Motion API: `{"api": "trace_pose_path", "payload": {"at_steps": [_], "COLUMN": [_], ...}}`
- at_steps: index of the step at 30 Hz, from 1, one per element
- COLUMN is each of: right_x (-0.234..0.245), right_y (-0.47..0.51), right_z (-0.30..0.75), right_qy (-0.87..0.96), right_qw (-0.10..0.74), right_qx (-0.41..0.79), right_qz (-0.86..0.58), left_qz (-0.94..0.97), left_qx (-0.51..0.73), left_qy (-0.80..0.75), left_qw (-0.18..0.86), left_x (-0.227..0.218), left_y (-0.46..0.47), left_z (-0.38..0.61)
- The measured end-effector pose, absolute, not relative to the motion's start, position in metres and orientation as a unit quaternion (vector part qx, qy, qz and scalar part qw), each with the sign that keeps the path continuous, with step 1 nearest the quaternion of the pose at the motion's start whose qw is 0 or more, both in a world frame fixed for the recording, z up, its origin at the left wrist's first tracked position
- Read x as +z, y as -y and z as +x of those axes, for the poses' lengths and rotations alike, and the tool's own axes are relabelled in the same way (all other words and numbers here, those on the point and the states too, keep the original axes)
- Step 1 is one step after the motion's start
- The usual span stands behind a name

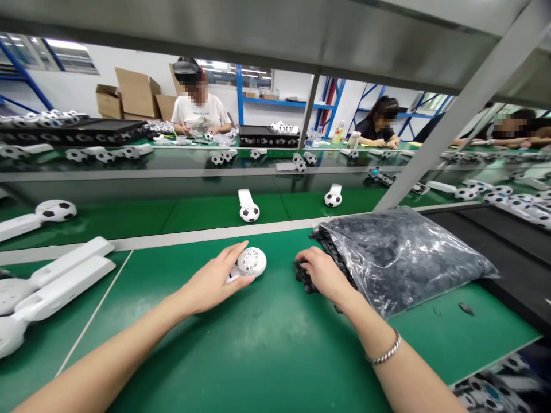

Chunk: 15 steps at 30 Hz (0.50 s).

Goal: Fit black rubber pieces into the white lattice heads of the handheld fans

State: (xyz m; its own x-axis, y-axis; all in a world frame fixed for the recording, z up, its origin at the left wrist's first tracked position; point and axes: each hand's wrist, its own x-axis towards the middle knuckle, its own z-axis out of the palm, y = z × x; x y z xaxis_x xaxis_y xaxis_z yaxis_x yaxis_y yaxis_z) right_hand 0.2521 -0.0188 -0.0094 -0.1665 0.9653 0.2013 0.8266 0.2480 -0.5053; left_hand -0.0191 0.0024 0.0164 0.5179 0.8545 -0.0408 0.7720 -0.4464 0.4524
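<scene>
Hands at work over a green bench [206, 355]: the left hand [213, 281] grips a white device [252, 262], the right hand [322, 272] is among small black parts [306, 283].
The left hand is partly closed, thumb and fingers around the device, its round slotted head facing up between them; the right hand's fingers are curled down on the parts, and whether they have hold of one cannot be told. Just right of that hand lies a clear plastic bag [413, 258] full of black parts, its mouth towards the fingers; farther right is a loose black piece [466, 309]. Well left of the left hand lie more white devices [69, 281]; beyond both hands, two football-patterned devices [249, 212] rest apart on a green strip [206, 213].
</scene>
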Motion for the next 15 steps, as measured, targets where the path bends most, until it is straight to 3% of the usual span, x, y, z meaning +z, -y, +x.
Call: {"api": "trace_pose_path", "payload": {"at_steps": [10,15], "right_x": [-0.001,-0.008], "right_y": [0.016,0.021], "right_z": [0.258,0.244], "right_qy": [0.732,0.668], "right_qw": [0.34,0.409], "right_qx": [0.126,0.274], "right_qz": [-0.577,-0.558], "left_qz": [0.841,0.835], "left_qx": [0.113,0.129], "left_qy": [-0.515,-0.507], "left_qw": [0.121,0.171], "left_x": [0.002,0.002], "left_y": [-0.006,-0.011], "left_z": [0.03,0.019]}}
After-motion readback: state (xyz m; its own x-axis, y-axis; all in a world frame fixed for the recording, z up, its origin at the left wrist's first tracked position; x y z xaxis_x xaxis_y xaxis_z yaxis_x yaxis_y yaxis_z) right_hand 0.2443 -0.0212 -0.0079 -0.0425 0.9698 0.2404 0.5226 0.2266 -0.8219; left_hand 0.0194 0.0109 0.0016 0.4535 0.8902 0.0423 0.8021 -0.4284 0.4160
